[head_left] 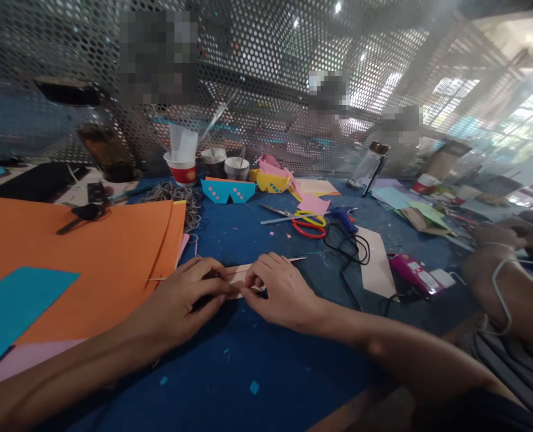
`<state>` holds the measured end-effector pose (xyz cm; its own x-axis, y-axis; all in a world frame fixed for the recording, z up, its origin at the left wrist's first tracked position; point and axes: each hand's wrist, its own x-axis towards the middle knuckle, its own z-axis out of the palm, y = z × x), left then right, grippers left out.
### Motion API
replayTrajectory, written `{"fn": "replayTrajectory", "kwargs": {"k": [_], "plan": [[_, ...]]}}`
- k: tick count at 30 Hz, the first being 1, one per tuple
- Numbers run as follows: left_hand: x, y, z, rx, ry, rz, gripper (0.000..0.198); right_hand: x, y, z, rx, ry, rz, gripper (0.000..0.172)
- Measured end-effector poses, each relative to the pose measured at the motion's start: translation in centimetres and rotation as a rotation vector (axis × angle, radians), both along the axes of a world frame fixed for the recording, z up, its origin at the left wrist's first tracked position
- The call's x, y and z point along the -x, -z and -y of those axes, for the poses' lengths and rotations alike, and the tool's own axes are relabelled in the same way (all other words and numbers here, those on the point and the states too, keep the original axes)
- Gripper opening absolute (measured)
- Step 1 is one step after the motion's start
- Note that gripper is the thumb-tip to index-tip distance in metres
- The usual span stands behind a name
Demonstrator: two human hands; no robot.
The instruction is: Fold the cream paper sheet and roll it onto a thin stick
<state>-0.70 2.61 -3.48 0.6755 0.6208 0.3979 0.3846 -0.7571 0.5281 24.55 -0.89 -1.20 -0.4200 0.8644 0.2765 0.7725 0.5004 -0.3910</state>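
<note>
A pale peach piece of paper (237, 276) lies low over the blue tabletop, with a straight crease or edge running along it and a pointed tip at its right end. My left hand (196, 294) has its fingers curled onto the paper's left part. At the right part, my right hand (282, 291) pinches the near edge between thumb and fingers. Much of the paper is hidden beneath both hands. Beyond them stand a blue paper mask (229, 191) and a yellow paper mask (271, 182), both decorated with small squares.
Orange sheets (113, 252) and a blue sheet (18, 306) lie left. Red-and-yellow scissors (309, 228), a blue glue gun (345, 219) with black cord and a magenta device (414, 276) lie right. Paper cups (180, 168) line the perforated screen. Another person's arm (504, 282) rests far right.
</note>
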Motion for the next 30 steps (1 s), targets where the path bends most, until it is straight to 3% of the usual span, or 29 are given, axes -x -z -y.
{"fn": "replayTrajectory", "kwargs": {"k": [12,23,30], "plan": [[-3.0,-1.5,1.1,0.111,-0.273,-0.148,0.023,0.7,0.1,0.3,-0.017,0.064,0.063,0.007],[-3.3,-0.9,1.2,0.013,-0.301,-0.174,0.023,1.2,-0.2,0.4,-0.014,0.120,0.087,0.006],[-3.2,-1.2,1.3,0.092,-0.312,-0.140,0.024,0.8,-0.2,0.4,0.030,0.099,0.066,0.010]]}}
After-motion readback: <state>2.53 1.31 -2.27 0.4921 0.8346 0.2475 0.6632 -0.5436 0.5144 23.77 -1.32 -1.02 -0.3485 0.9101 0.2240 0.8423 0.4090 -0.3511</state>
